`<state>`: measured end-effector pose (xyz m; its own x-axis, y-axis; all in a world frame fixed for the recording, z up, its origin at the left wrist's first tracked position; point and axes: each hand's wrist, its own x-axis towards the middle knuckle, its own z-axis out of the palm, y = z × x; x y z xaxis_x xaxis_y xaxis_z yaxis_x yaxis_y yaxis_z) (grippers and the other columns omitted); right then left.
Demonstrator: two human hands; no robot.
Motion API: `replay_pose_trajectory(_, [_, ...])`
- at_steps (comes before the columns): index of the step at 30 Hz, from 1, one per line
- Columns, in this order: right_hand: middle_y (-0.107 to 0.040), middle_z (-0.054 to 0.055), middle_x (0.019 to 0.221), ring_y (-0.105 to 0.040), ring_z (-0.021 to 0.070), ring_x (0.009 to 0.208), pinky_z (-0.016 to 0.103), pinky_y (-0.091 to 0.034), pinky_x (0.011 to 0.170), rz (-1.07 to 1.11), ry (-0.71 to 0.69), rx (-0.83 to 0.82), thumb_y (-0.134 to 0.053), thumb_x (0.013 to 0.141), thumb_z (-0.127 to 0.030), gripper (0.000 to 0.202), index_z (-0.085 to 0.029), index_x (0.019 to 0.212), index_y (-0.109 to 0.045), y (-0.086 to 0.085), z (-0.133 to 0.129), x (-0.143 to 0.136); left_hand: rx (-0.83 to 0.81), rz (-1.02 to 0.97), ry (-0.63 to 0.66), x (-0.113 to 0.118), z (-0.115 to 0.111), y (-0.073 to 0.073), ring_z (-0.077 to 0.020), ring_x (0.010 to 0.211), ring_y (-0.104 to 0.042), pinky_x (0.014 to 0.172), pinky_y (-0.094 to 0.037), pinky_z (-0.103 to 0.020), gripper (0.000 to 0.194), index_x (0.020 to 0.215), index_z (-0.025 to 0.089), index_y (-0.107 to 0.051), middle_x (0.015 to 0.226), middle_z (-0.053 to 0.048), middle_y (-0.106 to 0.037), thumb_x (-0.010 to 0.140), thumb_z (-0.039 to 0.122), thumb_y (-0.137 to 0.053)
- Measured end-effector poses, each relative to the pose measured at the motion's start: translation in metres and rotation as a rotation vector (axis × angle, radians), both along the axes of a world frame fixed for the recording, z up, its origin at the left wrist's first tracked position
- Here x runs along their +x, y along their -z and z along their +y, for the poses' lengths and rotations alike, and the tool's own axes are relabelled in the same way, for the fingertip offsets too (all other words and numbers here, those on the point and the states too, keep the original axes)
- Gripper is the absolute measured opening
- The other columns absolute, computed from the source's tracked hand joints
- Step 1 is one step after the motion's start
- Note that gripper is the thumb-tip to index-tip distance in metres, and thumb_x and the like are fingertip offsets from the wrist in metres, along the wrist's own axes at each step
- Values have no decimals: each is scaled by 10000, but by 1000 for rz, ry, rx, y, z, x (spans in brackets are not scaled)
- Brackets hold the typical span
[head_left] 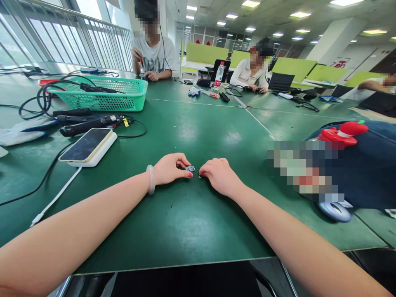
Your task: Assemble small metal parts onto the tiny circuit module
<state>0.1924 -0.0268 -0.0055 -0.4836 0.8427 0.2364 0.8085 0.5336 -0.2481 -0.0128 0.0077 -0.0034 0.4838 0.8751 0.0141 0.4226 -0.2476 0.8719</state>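
circuit board (190, 168), pinched by left hand (171, 168) fingers, is best held steady; right hand (221, 175) fingers curl at a pale bit (199, 177), grip unclear.

A phone (86, 144) lay on a white block (105, 154) on the green table (179, 247), and a white cord (58, 196) ran from the block. Behind them was a green basket (140, 97), with black cords (40, 99) in loops at its left end. On the right sat a dark blue bag (371, 165) with a red toy (346, 133) on it. Farther back stood a bottle (219, 76) with a red cap (222, 63). Two people (159, 53) in white tops were at the far side. Lamps (250, 4) shone on the ceiling (275, 18).
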Motion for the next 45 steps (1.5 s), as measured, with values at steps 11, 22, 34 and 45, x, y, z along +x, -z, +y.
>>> replay_pose_trajectory(11, [-651, 10, 842, -561, 143, 826, 291, -359, 744, 2, -26, -18, -526, 830, -93, 166, -206, 779, -637, -1, -1, -2, -1, 11, 11, 0, 0, 0, -165, 737, -645, 676, -493, -291, 312, 810, 154, -589, 800, -41, -702, 598, 308, -758])
replay_pose_trajectory(22, [-653, 27, 831, -563, 165, 795, 303, -364, 693, -97, 112, 59, -532, 860, -191, 133, -201, 777, -635, 1, 1, -3, 7, 74, 7, 0, 1, 2, -176, 749, -644, 709, -482, -308, 338, 820, 164, -592, 778, -31, -698, 595, 362, -749])
replay_pose_trajectory(34, [-648, 15, 828, -547, 147, 794, 289, -336, 710, 26, 81, 252, -508, 875, -172, 133, -200, 792, -608, 2, -5, -12, 73, 103, 12, 4, -6, -2, -177, 753, -644, 719, -481, -306, 292, 776, 186, -605, 793, -13, -694, 575, 328, -762])
replay_pose_trajectory(45, [-665, -1, 828, -557, 137, 791, 291, -334, 702, 58, 8, 270, -513, 877, -177, 128, -194, 805, -617, 2, -10, -20, 85, 65, 37, 5, -6, 2, -182, 789, -630, 757, -490, -328, 299, 789, 180, -592, 816, -24, -672, 593, 333, -758])
